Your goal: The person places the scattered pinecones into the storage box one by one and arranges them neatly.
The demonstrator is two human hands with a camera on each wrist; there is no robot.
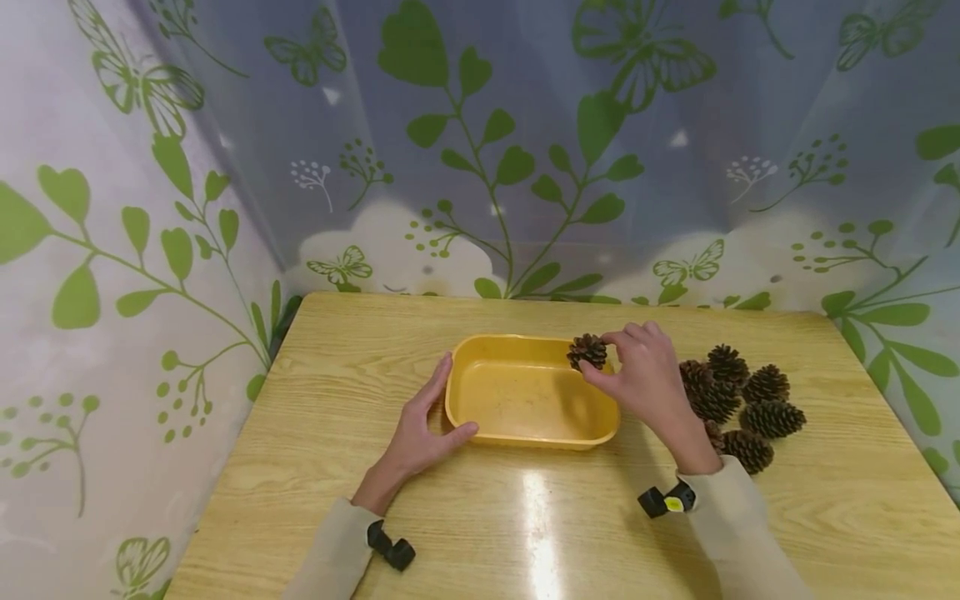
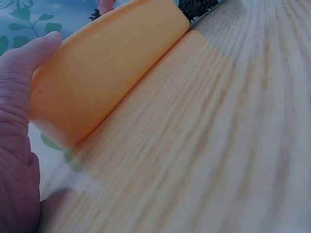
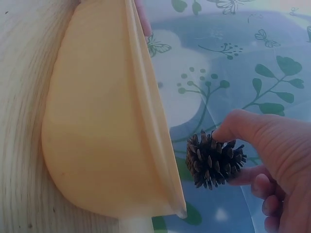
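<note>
A yellow plastic basin (image 1: 517,442) stands on the wooden table. My left hand (image 1: 416,429) rests against its left end with straight fingers, the thumb at the front rim. In the left wrist view that thumb (image 2: 41,48) lies along the rim. My right hand (image 1: 647,379) pinches a brown pine cone (image 1: 587,352) between thumb and fingertips, over the basin's back right corner. The right wrist view shows this pine cone (image 3: 214,160) level with the rim, apart from it. No pine cone shows on the visible basin floor.
Several pine cones (image 1: 772,418) lie in a cluster on the table (image 1: 315,467) to the right of the basin, partly hidden behind the right wrist. Curtains (image 1: 525,150) printed with leaves and butterflies rise at the table's back and sides.
</note>
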